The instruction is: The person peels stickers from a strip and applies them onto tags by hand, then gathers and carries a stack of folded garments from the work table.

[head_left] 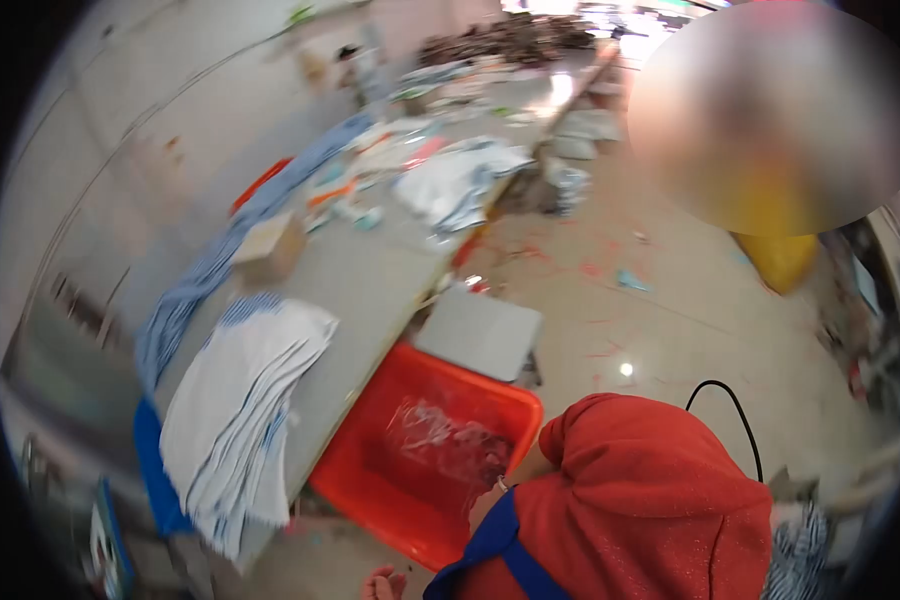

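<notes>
At the bottom edge my left hand (382, 583) shows only in part, its fingers loosely bent and apart, with nothing visible in them. It is near the lower side of a red plastic tub (375, 505). My right arm, in a red sleeve (650, 480), bends down beside the tub's right side. What seems to be my right hand (492, 460) is a dark blur at the tub's right rim, so its grip is unclear. Inside the tub lies some crumpled clear plastic (430, 425). A blue strap (505, 540) crosses my clothing.
A long grey table (395, 265) runs along the wall, bearing a stack of white cloth pieces (245, 400), a small box (270, 247) and more cloth (460, 180). A grey stool (480, 333) stands behind the tub. Red scraps litter the floor (590, 300); a yellow bag (778, 262) is at right.
</notes>
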### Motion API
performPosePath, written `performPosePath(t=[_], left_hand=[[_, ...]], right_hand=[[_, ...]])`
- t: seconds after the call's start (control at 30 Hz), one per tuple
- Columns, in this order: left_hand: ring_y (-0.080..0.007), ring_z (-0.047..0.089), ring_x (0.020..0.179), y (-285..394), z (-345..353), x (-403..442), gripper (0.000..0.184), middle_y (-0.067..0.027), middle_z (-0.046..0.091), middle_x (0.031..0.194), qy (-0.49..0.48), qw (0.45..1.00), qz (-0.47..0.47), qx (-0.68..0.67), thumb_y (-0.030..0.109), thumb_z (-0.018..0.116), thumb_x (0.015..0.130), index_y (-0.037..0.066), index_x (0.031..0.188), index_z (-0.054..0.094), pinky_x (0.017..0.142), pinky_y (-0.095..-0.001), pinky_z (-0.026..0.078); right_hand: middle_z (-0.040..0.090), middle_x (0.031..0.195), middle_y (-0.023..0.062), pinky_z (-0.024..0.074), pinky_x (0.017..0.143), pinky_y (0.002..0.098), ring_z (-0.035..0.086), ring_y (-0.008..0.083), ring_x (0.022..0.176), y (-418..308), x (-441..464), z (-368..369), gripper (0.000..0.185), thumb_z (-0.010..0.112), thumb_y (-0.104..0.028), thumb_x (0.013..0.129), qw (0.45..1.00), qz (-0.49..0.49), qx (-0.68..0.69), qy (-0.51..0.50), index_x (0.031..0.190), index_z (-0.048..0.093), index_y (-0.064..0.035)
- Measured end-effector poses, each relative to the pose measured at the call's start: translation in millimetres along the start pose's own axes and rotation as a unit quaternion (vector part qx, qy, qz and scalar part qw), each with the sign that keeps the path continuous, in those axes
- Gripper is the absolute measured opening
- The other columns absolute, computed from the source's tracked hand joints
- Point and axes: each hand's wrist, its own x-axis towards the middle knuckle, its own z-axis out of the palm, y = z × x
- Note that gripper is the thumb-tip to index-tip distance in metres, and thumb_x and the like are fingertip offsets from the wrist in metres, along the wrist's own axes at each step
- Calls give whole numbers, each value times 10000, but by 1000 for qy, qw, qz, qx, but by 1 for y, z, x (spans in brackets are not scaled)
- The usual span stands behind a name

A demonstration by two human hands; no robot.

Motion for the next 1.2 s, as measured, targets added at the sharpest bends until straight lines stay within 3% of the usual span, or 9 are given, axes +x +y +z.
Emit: performPosePath(t=[0.3,0.5,0.63,0.73,0.93,1.07,1.1,1.13,1.2], left_hand=[[-263,616,954,62,140,108,270,-145,594,1122,-368,925,95,-19,178,459,982,-4,1171,522,856,-369,504],[-229,615,953,100,205,94,276,-139,627,1075,-497,853,108,118,182,525,955,-33,1125,563,877,-322,469],[-220,608,970,50,194,144,266,-105,633,1075,-451,854,152,209,195,540,949,11,1137,581,873,-320,467],[-254,595,1001,10,177,175,363,-107,592,1170,-392,904,-27,169,228,564,938,95,1270,499,914,-404,453],[-228,645,908,12,180,159,261,-152,627,1083,-337,931,21,137,190,488,971,0,1143,538,757,-333,534],[-151,617,941,36,179,125,230,-108,637,1063,-301,950,32,75,104,530,944,-31,1126,570,858,-272,485],[-140,609,950,32,173,122,228,-94,635,1061,-290,956,25,39,109,528,946,-25,1125,574,855,-263,481],[-128,601,958,25,163,115,225,-79,633,1060,-286,958,18,5,113,526,948,-19,1123,578,851,-254,478],[-120,590,959,9,151,100,234,-64,628,1046,-213,976,4,-40,134,526,953,-14,1127,577,852,-252,473]], right_hand=[[676,933,185,515,732,434,660,319,855,167,-104,124,238,609,-188,776,917,340,154,139,940,702,-44],[680,944,187,519,743,428,663,312,859,193,-126,192,218,616,-166,763,871,415,213,155,909,713,-36],[673,967,179,514,758,433,651,311,897,212,-103,179,242,596,-181,776,880,371,225,192,951,702,-52],[667,975,174,506,773,442,641,316,908,214,-97,128,249,563,-207,803,892,332,219,217,962,692,-67],[655,992,163,491,803,461,621,326,930,209,-57,24,273,495,-260,856,940,194,138,245,985,673,-97],[659,931,156,487,814,451,622,342,887,135,-114,-31,282,459,-299,900,958,107,91,250,992,659,-123],[667,906,141,501,784,448,636,339,827,171,-85,13,280,474,-316,897,949,44,69,305,985,662,-127],[665,880,137,504,757,444,639,332,841,143,-103,5,224,497,-237,850,943,146,137,266,896,672,-105],[665,891,142,501,773,444,638,335,852,153,-100,25,230,507,-255,846,965,110,128,201,911,672,-111]])
